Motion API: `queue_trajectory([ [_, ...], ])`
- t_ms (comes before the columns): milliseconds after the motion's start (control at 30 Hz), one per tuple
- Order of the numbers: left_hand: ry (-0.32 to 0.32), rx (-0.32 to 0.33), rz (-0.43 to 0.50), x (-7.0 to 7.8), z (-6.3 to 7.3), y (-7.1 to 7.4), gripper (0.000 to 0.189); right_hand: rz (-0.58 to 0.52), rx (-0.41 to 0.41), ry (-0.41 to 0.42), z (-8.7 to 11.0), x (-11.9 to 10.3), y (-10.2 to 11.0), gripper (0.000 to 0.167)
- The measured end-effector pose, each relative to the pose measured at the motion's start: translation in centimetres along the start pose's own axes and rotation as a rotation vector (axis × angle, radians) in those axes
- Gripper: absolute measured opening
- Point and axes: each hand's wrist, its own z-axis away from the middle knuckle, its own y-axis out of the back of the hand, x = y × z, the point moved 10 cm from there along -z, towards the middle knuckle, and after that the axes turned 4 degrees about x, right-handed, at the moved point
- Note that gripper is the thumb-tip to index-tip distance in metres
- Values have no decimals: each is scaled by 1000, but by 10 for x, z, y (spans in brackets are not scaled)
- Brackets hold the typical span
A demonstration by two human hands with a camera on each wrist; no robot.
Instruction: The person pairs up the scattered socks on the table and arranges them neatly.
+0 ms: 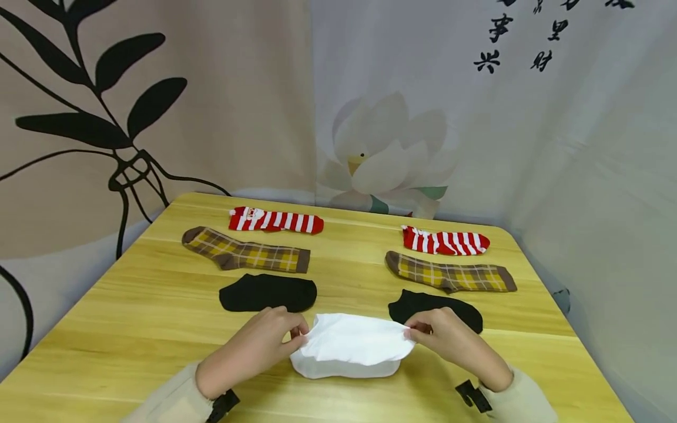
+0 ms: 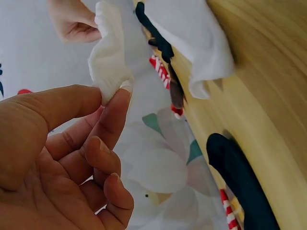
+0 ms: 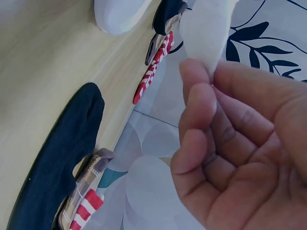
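A white sock (image 1: 359, 339) is stretched level between my two hands, above the table. My left hand (image 1: 260, 345) pinches one end between thumb and index finger, the other fingers loosely bent in the left wrist view. At the opposite end, my right hand (image 1: 449, 336) pinches the sock with thumb and forefinger. Beneath it a second white sock (image 1: 346, 369) lies on the table, partly hidden by the held one. Just beyond my left hand lies a black sock (image 1: 267, 292); another black sock (image 1: 444, 308) is partly behind my right hand.
Behind the black socks lie plaid socks, one left (image 1: 254, 251) and one right (image 1: 449, 276). Farther back are red-and-white striped socks, left (image 1: 280, 221) and right (image 1: 446, 242). A printed curtain (image 1: 254, 106) hangs behind the wooden table (image 1: 132, 329).
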Motion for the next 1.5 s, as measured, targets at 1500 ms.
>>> queue_trajectory([
  [1500, -34, -43, 29, -15, 7, -35, 6, -34, -90, 27, -7, 14, -43, 5],
])
